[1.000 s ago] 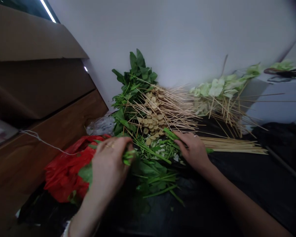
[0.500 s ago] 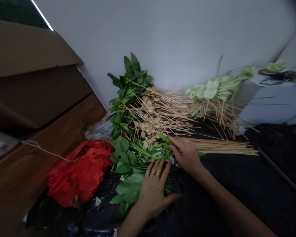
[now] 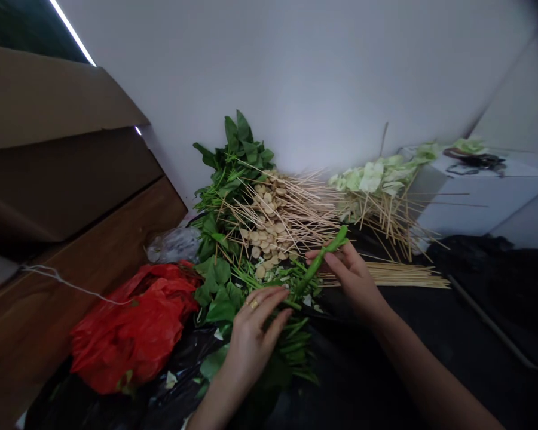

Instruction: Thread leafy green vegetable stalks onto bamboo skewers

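Observation:
My right hand (image 3: pixel 352 272) pinches a long, narrow green stalk (image 3: pixel 316 269), perhaps a rolled or folded leaf, tilted with its upper end past the fingers. To its left, my left hand (image 3: pixel 257 322), a ring on one finger, has thumb and fingers drawn together round a thin green stem (image 3: pixel 292 303) by the stalk's lower end. Loose leafy greens (image 3: pixel 222 304) lie under and beside the left hand, and cut stems (image 3: pixel 296 355) stick out below it. Chopped green bits (image 3: pixel 287 276) are scattered just beyond both hands.
Skewers with round pale slices (image 3: pixel 269 224) are piled behind my hands, with upright greens (image 3: pixel 233 155) to their left. Bare skewers (image 3: pixel 403 275) lie right, below skewered cabbage leaves (image 3: pixel 376 176). A red plastic bag (image 3: pixel 134 328) sits left on black plastic; a cardboard box (image 3: pixel 63 185) stands beyond.
My right hand has raised the green stalk off the pile into a tilted position. My left hand, spread flat on the greens before, has drawn its fingers together. The view has shifted slightly.

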`<action>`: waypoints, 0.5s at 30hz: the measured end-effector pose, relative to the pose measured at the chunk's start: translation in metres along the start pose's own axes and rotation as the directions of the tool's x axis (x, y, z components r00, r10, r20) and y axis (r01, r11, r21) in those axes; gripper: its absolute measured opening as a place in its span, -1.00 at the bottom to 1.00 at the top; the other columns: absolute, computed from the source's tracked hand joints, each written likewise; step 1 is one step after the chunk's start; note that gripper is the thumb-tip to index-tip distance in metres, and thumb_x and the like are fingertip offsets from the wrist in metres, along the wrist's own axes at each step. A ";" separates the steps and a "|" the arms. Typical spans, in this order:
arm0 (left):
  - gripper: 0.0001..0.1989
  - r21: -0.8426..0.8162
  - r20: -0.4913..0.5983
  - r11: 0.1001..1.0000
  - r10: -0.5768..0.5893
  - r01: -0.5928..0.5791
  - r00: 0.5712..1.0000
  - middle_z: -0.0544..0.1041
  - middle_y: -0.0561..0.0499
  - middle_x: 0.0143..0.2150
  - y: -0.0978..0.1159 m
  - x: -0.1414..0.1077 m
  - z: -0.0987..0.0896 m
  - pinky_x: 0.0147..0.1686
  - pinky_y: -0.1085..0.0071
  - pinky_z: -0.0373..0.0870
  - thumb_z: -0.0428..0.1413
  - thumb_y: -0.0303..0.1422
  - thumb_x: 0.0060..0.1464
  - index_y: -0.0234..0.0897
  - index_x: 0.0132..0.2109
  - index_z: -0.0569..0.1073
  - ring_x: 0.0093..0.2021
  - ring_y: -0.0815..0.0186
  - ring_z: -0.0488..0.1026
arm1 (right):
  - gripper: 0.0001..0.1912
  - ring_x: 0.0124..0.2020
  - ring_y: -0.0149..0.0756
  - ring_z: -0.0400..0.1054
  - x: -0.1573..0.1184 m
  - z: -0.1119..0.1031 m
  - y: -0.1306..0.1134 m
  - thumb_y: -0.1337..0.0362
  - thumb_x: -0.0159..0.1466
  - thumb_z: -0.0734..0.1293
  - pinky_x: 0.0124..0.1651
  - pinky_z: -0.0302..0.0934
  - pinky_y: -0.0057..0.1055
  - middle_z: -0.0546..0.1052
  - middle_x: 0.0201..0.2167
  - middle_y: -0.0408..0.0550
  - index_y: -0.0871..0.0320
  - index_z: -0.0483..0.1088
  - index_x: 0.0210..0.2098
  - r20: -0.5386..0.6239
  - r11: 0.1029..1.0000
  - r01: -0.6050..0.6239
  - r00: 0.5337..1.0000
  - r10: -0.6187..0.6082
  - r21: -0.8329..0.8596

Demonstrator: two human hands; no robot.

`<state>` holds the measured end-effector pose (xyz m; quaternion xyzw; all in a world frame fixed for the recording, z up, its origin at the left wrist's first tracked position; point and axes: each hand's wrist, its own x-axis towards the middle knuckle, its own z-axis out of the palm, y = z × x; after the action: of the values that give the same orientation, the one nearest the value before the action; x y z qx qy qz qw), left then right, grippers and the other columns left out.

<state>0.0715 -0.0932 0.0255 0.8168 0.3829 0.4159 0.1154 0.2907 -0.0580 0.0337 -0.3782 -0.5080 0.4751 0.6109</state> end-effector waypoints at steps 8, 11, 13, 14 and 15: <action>-0.82 0.009 0.051 0.995 -0.102 0.102 0.993 0.62 -0.04 -0.35 -0.003 0.021 -0.007 -0.27 0.29 0.45 0.15 -0.33 0.17 -0.22 -0.11 0.59 -0.32 0.24 0.48 | -0.76 -0.12 -0.19 0.49 -0.006 0.029 -0.014 0.13 0.29 0.32 -0.12 0.40 -0.22 0.58 -0.12 -0.01 0.05 0.27 -0.10 0.198 0.997 -0.036 0.980 0.022 0.068; -0.81 -0.115 -0.090 0.963 -0.256 0.245 0.963 0.63 -0.05 -0.34 -0.012 0.019 -0.038 -0.25 0.30 0.44 0.16 -0.28 0.14 -0.24 -0.17 0.62 -0.32 0.23 0.49 | -0.66 -0.10 -0.22 0.47 0.000 0.031 -0.010 0.20 0.27 0.32 -0.10 0.35 -0.26 0.57 -0.13 0.01 0.08 0.26 0.02 0.260 0.995 -0.023 0.964 0.048 -0.096; -0.76 -0.273 -0.124 0.861 -0.474 0.429 0.872 0.64 -0.04 -0.37 -0.022 0.009 -0.071 -0.29 0.33 0.47 0.22 -0.19 0.05 -0.25 -0.23 0.63 -0.32 0.22 0.52 | -0.65 -0.19 -0.26 0.46 0.004 0.030 0.001 0.24 0.26 0.30 -0.14 0.32 -0.30 0.57 -0.20 -0.02 0.12 0.29 0.03 0.275 0.951 0.001 0.957 0.088 -0.308; -0.72 -0.371 -0.114 0.774 -0.586 0.513 0.802 0.64 -0.03 -0.38 -0.028 0.000 -0.091 -0.30 0.34 0.48 0.26 -0.14 -0.01 -0.25 -0.25 0.63 -0.32 0.22 0.53 | -0.68 -0.24 -0.28 0.45 0.006 0.030 0.008 0.27 0.26 0.29 -0.16 0.30 -0.31 0.56 -0.24 -0.03 0.13 0.33 0.01 0.288 0.904 0.024 0.951 0.111 -0.428; -0.66 -0.477 -0.134 0.691 -0.668 0.543 0.732 0.63 -0.01 -0.42 -0.033 -0.011 -0.111 -0.34 0.36 0.49 0.32 -0.09 -0.13 -0.24 -0.28 0.63 -0.37 0.22 0.53 | -0.73 -0.28 -0.28 0.43 0.007 0.031 0.016 0.30 0.26 0.28 -0.17 0.28 -0.32 0.56 -0.27 -0.04 0.15 0.37 -0.04 0.314 0.840 0.062 0.940 0.131 -0.539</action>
<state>-0.0355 -0.0930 0.0716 0.5266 0.5508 0.5412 0.3554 0.2572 -0.0480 0.0263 -0.4571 -0.7114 0.3810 0.3739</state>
